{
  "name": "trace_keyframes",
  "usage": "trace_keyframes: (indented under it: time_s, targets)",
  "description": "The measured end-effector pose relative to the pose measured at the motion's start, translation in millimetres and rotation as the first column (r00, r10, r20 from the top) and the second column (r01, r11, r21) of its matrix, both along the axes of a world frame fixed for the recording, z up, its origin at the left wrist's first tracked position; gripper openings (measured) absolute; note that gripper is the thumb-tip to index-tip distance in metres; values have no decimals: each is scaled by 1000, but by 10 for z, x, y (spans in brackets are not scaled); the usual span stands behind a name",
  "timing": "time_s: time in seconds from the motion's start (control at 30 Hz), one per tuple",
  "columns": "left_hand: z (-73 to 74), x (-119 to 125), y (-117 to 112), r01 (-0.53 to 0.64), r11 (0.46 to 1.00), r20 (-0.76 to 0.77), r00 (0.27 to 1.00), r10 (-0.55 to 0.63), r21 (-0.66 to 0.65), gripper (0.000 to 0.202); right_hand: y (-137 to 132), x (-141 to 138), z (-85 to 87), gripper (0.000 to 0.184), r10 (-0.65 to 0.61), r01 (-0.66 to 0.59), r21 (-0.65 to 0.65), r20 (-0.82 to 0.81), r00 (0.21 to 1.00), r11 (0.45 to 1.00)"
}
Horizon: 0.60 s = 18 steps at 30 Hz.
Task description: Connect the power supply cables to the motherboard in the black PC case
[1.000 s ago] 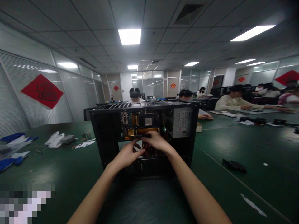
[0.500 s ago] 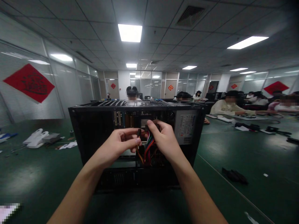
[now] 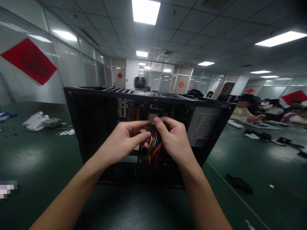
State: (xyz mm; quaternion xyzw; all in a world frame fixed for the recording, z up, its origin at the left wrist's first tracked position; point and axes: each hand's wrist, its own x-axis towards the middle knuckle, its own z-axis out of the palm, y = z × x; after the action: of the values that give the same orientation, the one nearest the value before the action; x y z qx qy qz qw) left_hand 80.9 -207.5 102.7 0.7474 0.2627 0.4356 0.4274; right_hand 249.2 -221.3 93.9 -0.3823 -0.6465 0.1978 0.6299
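Note:
A black computer case point(image 3: 93, 108) stands on the table in front of me, its open side facing me. My right hand point(image 3: 174, 137) pinches a dark power connector point(image 3: 151, 128), from which a bundle of coloured wires point(image 3: 154, 148) hangs down. From the other side, my left hand point(image 3: 126, 140) has thumb and fingers closed at the same connector, by the yellow wires. The fingers partly hide the connector. Behind them show the motherboard's slots point(image 3: 122, 108) and a fan point(image 3: 184, 114). A labelled power supply point(image 3: 203, 124) sits at the case's right end.
White plastic bags point(image 3: 37, 121) and a grey box point(image 3: 51, 122) lie on the green table point(image 3: 28, 159) at left. A crumpled black item point(image 3: 240, 183) lies at right. Several people sit farther back, one in a light top point(image 3: 242, 111) at right.
My left hand has moved right with the small yellow-wired plug, up against the larger connector in my right hand. The view has tilted down, and the case appears more slanted.

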Motion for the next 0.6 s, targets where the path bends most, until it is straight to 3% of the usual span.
trace_keyframes:
  time_s: [0.23,0.37,0.43,0.53,0.6]
  targets:
    - [9,40,-81,-59,993,-32,998,63,103,44,0,-44,0,35,-73,74,71,-9,997,995]
    - [-13,40,-116,-84,945,-139,981,134,316,44,-25,-30,23,29,-128,130,133,-22,992,983]
    - [-46,24,-95,-136,825,-167,949,268,548,43,-27,-39,25,25,-119,122,154,-29,992,980]
    - [-106,-11,-28,-169,482,-99,871,482,860,35,-16,-62,15,25,-95,99,178,-26,995,979]
    - [-128,-38,12,-150,292,-40,831,556,945,33,-15,-61,12,24,-104,106,218,-23,994,970]
